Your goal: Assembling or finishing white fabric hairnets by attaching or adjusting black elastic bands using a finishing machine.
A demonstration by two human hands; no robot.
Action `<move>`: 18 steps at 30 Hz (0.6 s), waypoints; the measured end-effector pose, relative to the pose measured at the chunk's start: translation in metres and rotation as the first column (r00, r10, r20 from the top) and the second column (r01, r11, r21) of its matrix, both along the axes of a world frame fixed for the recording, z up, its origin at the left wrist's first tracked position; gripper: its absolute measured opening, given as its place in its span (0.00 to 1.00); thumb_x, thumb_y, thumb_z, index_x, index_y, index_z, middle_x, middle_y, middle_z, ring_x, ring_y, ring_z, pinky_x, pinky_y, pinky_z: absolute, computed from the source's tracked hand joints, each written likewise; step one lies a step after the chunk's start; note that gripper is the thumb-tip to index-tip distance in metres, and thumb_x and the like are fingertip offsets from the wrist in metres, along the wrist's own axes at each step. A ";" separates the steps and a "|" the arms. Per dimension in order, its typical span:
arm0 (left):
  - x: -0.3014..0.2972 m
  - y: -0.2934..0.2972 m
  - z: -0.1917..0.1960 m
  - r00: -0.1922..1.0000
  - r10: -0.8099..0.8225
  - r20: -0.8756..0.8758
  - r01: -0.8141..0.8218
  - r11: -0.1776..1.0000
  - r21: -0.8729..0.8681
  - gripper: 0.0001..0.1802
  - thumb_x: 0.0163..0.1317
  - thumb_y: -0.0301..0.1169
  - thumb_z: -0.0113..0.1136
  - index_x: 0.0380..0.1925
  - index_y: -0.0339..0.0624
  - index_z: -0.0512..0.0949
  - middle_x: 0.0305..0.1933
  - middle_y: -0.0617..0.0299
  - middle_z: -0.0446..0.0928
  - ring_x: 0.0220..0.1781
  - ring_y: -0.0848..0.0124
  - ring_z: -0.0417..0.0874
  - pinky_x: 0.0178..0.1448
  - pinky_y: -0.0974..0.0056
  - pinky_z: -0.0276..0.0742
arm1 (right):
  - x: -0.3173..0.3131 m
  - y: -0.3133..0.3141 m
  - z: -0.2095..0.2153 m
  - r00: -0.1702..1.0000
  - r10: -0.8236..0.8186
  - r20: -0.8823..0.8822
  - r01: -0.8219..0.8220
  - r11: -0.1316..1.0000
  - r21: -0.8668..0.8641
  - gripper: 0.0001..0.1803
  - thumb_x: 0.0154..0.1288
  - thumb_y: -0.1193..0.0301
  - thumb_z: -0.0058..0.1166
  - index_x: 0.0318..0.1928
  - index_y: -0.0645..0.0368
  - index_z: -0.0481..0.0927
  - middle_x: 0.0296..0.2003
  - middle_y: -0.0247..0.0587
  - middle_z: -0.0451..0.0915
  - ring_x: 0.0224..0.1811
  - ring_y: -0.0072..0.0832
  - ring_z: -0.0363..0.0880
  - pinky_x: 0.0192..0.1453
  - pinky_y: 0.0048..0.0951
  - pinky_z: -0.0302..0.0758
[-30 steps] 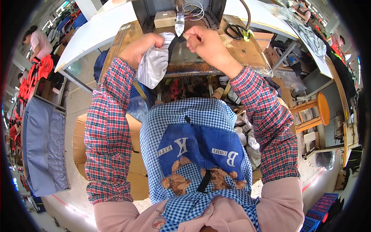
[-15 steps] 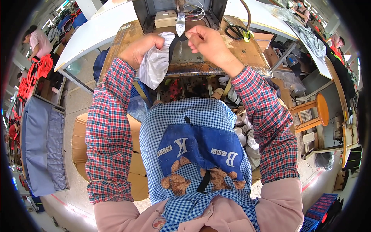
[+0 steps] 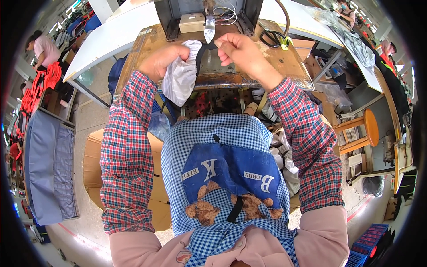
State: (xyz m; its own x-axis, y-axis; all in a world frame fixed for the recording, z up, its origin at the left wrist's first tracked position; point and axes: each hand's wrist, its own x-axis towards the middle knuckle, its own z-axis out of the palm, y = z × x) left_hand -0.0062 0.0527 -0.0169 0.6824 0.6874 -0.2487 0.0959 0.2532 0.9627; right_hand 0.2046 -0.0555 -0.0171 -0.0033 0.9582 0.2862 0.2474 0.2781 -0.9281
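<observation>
A white piece of cloth (image 3: 181, 82) with a black band (image 3: 201, 54) along its right side hangs over the near edge of the worn wooden worktable (image 3: 147, 49). My left hand (image 3: 163, 61) is closed on the cloth's upper left part. On the right, my right hand (image 3: 243, 54) pinches with thumb and forefinger at the upper end of the black band; the fingertips cover what exactly lies between them. Just above the band points the silvery tip (image 3: 209, 32) of a machine with a dark metal housing (image 3: 171, 18). Whether the tip touches the band I cannot tell.
A beige box (image 3: 191, 23) and loose white wires sit inside the housing. Black cable loops (image 3: 272, 38) lie right of it. Below are cardboard (image 3: 94, 164) and a pile of fabric (image 3: 287, 164). A wooden stool (image 3: 370, 127) stands right. Other people work farther off.
Both hands keep their hold on the cloth and band. The whole view has shifted very slightly, and the cloth hangs almost as before.
</observation>
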 end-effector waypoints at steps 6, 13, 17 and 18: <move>-0.003 -0.055 0.004 0.999 -0.016 0.042 0.024 0.983 -0.183 0.10 0.44 0.22 0.50 0.28 0.34 0.77 0.25 0.61 0.77 0.24 0.71 0.77 0.30 0.66 0.77 | -0.010 -0.039 -0.012 0.932 0.121 -0.341 -0.186 0.969 -0.163 0.13 0.72 0.65 0.50 0.42 0.64 0.78 0.33 0.35 0.78 0.34 0.22 0.78 0.38 0.24 0.80; -0.013 -0.085 -0.028 0.984 -0.114 0.136 0.147 0.952 -0.267 0.13 0.47 0.23 0.51 0.35 0.33 0.77 0.29 0.62 0.77 0.29 0.72 0.78 0.35 0.68 0.77 | -0.045 -0.082 -0.020 0.794 0.160 -0.586 -0.300 0.942 -0.149 0.13 0.68 0.63 0.56 0.42 0.61 0.80 0.34 0.34 0.81 0.35 0.20 0.80 0.38 0.21 0.79; -0.021 -0.111 -0.007 0.989 -0.145 -0.001 0.138 0.941 0.308 0.24 0.54 0.28 0.56 0.53 0.35 0.71 0.50 0.58 0.76 0.51 0.68 0.77 0.56 0.65 0.72 | -0.050 -0.090 -0.025 0.755 0.109 -0.647 -0.252 0.959 -0.133 0.11 0.68 0.64 0.56 0.40 0.60 0.79 0.32 0.32 0.81 0.32 0.18 0.79 0.36 0.19 0.78; -0.022 -0.121 -0.003 0.990 -0.144 -0.002 0.138 0.941 0.310 0.24 0.54 0.28 0.56 0.53 0.35 0.71 0.50 0.58 0.76 0.51 0.68 0.77 0.56 0.65 0.72 | -0.049 -0.089 -0.029 0.754 0.110 -0.647 -0.252 0.959 -0.130 0.11 0.68 0.64 0.56 0.40 0.60 0.79 0.32 0.32 0.81 0.32 0.18 0.79 0.36 0.19 0.78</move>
State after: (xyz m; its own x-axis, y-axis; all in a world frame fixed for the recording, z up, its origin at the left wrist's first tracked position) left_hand -0.0283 -0.0687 -0.0203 0.7806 0.6246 -0.0244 0.0883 -0.0714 0.9935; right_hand 0.1555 -0.1448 -0.0460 -0.0704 0.9932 0.0922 -0.4461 0.0513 -0.8935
